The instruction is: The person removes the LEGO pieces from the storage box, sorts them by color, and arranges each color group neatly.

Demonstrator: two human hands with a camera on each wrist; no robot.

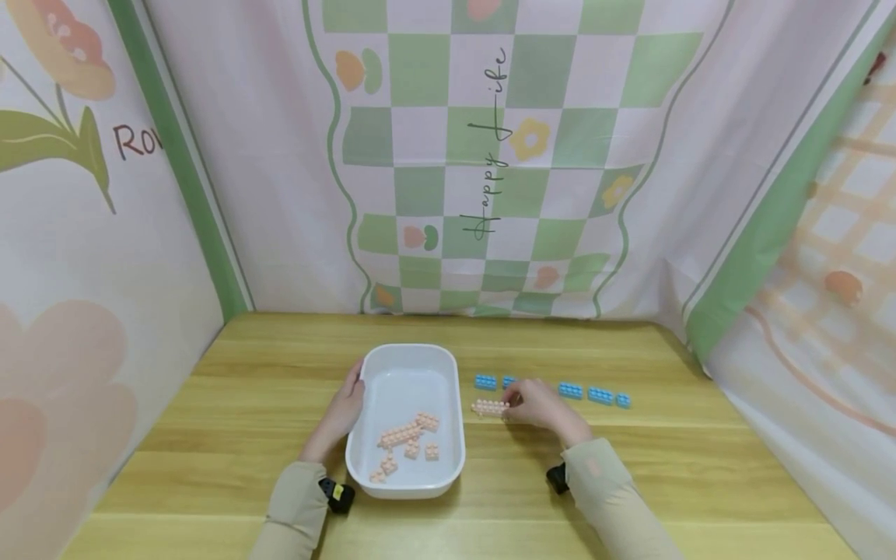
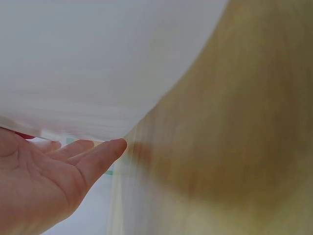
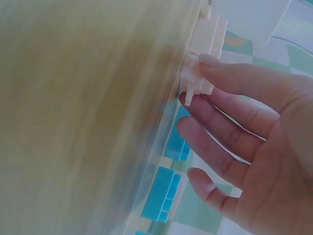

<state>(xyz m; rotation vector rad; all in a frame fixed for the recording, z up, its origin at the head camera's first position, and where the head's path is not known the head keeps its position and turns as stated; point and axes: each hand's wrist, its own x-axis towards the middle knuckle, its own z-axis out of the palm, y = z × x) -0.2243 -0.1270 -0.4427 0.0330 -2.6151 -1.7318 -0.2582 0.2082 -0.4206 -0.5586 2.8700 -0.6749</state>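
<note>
Pink strip [image 1: 488, 407] is beside the tub [image 1: 406, 389], its end pinched in the fingers of my right hand [image 1: 539, 404]; I'd keep it light and level, clear of the blue bricks [image 1: 600, 395], my left hand's [image 1: 346, 406] extended fingers touching the tub

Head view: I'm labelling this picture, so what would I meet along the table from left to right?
Left hand, white tray, pale pink brick strip, right hand, rightmost larger blue brick, small blue brick.
</note>
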